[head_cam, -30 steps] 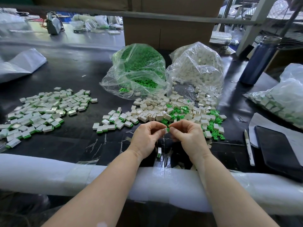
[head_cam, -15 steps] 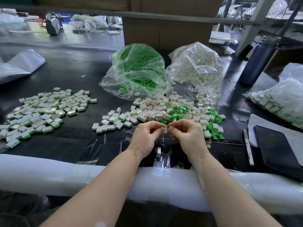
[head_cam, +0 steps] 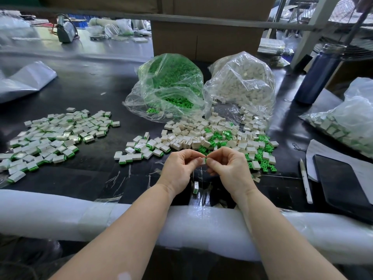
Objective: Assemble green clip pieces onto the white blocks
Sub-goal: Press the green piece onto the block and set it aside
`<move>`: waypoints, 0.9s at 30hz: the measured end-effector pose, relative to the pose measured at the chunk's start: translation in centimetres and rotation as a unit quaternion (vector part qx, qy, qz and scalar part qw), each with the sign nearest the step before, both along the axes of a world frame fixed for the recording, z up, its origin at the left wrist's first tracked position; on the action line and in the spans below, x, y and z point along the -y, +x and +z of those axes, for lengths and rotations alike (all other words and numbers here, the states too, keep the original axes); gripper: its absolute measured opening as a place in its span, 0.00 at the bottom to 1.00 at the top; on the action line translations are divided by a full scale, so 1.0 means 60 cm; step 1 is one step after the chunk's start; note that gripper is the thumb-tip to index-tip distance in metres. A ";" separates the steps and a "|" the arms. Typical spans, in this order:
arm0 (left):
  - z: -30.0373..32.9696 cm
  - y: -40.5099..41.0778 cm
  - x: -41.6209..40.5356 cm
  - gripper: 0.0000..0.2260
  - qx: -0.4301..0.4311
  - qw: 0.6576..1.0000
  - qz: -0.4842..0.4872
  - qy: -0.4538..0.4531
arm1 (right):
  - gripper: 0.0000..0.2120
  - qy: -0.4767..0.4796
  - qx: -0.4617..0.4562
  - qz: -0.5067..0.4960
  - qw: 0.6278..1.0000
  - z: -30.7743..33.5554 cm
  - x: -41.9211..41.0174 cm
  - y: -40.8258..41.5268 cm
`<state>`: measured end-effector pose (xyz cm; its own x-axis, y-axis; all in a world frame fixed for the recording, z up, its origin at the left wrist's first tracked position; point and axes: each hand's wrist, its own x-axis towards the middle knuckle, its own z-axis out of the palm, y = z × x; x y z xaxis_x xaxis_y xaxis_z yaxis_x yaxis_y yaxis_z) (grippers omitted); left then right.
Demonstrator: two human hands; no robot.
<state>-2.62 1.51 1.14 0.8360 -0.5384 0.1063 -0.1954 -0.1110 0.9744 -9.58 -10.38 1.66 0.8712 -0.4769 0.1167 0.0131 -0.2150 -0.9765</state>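
My left hand (head_cam: 180, 169) pinches a small white block (head_cam: 202, 160) just above the black table, near its front edge. My right hand (head_cam: 230, 169) pinches a green clip (head_cam: 205, 159) at the block's right end, fingertips of both hands meeting there. Behind the hands lies a heap of loose white blocks (head_cam: 193, 136) mixed with loose green clips (head_cam: 262, 156). One finished block (head_cam: 195, 187) stands on its edge between my wrists. A spread of finished blocks with green edges (head_cam: 50, 138) covers the table's left side.
A clear bag of green clips (head_cam: 169, 87) and a clear bag of white blocks (head_cam: 242, 85) stand at the back. At the right are a blue bottle (head_cam: 319, 73), another bag of parts (head_cam: 347, 122), a pen (head_cam: 305, 180) and a black tablet (head_cam: 343, 182). White foam padding (head_cam: 60, 215) lines the front edge.
Both hands stay together at the same spot; the fingertips have shifted slightly on the block and clip. Nothing else has moved.
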 end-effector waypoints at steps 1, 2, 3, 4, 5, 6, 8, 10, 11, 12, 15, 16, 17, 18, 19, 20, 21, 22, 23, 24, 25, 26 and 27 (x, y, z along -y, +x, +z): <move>0.000 0.000 -0.001 0.05 0.005 1.000 -0.003 0.006 | 0.08 0.001 -0.001 0.001 1.000 0.000 0.001 0.000; -0.001 0.000 -0.001 0.05 0.011 1.000 -0.006 0.013 | 0.08 0.001 -0.002 0.002 1.000 0.000 0.002 -0.001; -0.001 -0.001 -0.002 0.05 0.017 1.000 -0.010 0.018 | 0.09 -0.001 -0.003 0.004 1.000 -0.001 0.002 -0.001; -0.002 -0.001 -0.002 0.06 0.022 0.999 -0.013 0.023 | 0.09 -0.004 -0.006 0.006 1.000 -0.001 0.003 -0.001; -0.002 -0.001 -0.003 0.06 0.026 0.999 -0.014 0.028 | 0.08 -0.007 -0.008 0.009 1.000 -0.001 0.003 -0.002; -0.003 0.000 -0.003 0.06 0.028 0.999 -0.016 0.032 | 0.08 -0.007 -0.010 0.012 1.000 -0.001 0.004 -0.002; -0.004 0.000 -0.004 0.07 0.027 0.999 -0.020 0.038 | 0.08 -0.004 -0.012 0.019 1.000 -0.001 0.004 -0.003; -0.004 0.000 -0.004 0.08 0.026 0.998 -0.026 0.042 | 0.07 -0.001 -0.016 0.025 1.000 -0.001 0.005 -0.003; -0.004 0.000 -0.004 0.08 0.027 0.998 -0.028 0.044 | 0.07 0.001 -0.017 0.027 0.999 -0.001 0.006 -0.003; -0.005 0.000 -0.004 0.08 0.029 0.998 -0.029 0.047 | 0.07 0.001 -0.020 0.029 0.999 -0.001 0.006 -0.003; -0.006 0.000 -0.004 0.06 0.028 0.997 -0.037 0.060 | 0.08 -0.005 -0.030 0.040 0.999 -0.001 0.007 -0.004; -0.007 0.000 -0.004 0.05 0.027 0.997 -0.041 0.066 | 0.09 -0.010 -0.033 0.045 0.998 -0.001 0.007 -0.004; -0.007 0.000 -0.003 0.05 0.028 0.996 -0.045 0.073 | 0.09 -0.014 -0.035 0.050 0.998 -0.001 0.007 -0.005; -0.008 0.000 -0.003 0.05 0.030 0.995 -0.047 0.077 | 0.09 -0.014 -0.036 0.053 0.998 -0.001 0.008 -0.005; -0.007 0.000 -0.003 0.04 0.032 0.995 -0.047 0.078 | 0.09 -0.012 -0.035 0.053 0.998 -0.001 0.008 -0.005; -0.006 0.000 -0.003 0.05 0.032 0.996 -0.046 0.073 | 0.09 -0.007 -0.032 0.051 0.998 -0.002 0.009 -0.004; -0.005 0.000 -0.004 0.05 0.030 0.997 -0.044 0.063 | 0.08 0.000 -0.026 0.047 0.999 -0.002 0.009 -0.004; -0.003 -0.001 -0.003 0.05 0.028 0.997 -0.042 0.051 | 0.07 0.012 -0.019 0.041 0.999 -0.002 0.009 -0.004; -0.002 -0.002 -0.003 0.05 0.028 0.998 -0.039 0.041 | 0.07 0.025 -0.011 0.034 0.999 -0.003 0.009 -0.003; -0.002 -0.002 -0.003 0.05 0.029 0.998 -0.036 0.034 | 0.06 0.037 -0.005 0.029 0.999 -0.003 0.009 -0.002; -0.002 -0.003 -0.002 0.05 0.031 0.999 -0.034 0.028 | 0.06 0.044 -0.001 0.024 0.999 -0.003 0.009 -0.001; -0.003 -0.003 -0.001 0.05 0.034 0.999 -0.033 0.027 | 0.05 0.049 0.002 0.021 0.999 -0.003 0.010 0.000; -0.003 -0.004 -0.001 0.06 0.037 0.998 -0.037 0.029 | 0.05 0.053 0.003 0.018 0.998 -0.003 0.010 0.001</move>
